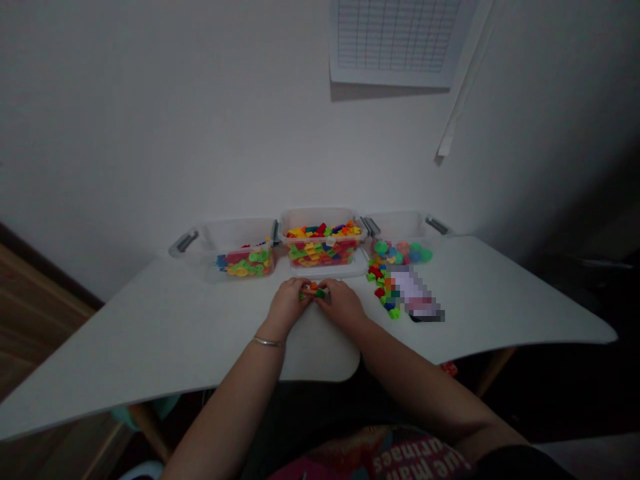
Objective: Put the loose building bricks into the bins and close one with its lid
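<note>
Close together near the middle of the white table [225,340], my two hands grip small plastic building blocks [313,289] in orange and green. My left hand [290,303], with a bangle at its wrist, has its fingers closed on the left side of the blocks. Pinched around their right side is my right hand [343,301]. My fingers partly hide the blocks, so how they join cannot be made out. Just behind stands a clear bin [323,215] heaped with colourful blocks, resting on a white lid [330,271].
A clear bin [240,230] of round, flower-like pieces stands on the left; another clear bin [400,223] of rounded pieces stands on the right. Loose blocks [381,293] lie beside a pixelated phone-like object [417,293]. A wall rises behind, with a printed sheet [395,40].
</note>
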The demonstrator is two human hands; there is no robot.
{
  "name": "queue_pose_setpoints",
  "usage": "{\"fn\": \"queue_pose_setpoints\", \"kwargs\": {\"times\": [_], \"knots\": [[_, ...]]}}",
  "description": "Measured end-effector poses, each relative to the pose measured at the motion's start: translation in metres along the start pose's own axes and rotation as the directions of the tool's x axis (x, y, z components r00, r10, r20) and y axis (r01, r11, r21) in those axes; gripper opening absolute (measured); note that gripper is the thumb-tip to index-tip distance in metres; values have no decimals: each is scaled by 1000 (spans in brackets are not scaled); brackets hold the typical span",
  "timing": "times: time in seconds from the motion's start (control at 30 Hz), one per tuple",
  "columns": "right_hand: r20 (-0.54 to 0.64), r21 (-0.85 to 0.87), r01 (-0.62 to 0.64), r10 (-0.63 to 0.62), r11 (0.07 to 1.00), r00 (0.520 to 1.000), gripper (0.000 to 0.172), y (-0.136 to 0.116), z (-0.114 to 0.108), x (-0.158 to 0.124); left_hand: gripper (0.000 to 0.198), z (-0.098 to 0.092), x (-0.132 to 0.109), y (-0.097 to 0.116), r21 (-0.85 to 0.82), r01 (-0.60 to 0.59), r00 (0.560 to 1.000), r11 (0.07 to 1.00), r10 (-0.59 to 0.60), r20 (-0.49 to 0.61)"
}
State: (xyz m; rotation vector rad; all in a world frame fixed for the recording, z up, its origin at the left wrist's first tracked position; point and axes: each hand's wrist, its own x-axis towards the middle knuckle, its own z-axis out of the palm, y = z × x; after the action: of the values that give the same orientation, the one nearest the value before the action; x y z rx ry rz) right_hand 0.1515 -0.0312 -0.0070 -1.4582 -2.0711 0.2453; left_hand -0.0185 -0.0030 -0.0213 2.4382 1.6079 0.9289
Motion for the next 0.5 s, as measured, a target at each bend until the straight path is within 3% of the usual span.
{"fn": "queue_pose_setpoints", "kwargs": {"times": [0.2, 0.5], "knots": [[28, 15, 11, -11, 1000, 1000, 13, 6, 1, 4, 28, 3, 1, 1, -68, -2, 999, 998, 5, 34], [3, -54, 16, -16, 998, 1000, 23, 8, -2, 2, 20, 1, 0, 1, -34, 6, 1000, 999, -5, 31]]}}
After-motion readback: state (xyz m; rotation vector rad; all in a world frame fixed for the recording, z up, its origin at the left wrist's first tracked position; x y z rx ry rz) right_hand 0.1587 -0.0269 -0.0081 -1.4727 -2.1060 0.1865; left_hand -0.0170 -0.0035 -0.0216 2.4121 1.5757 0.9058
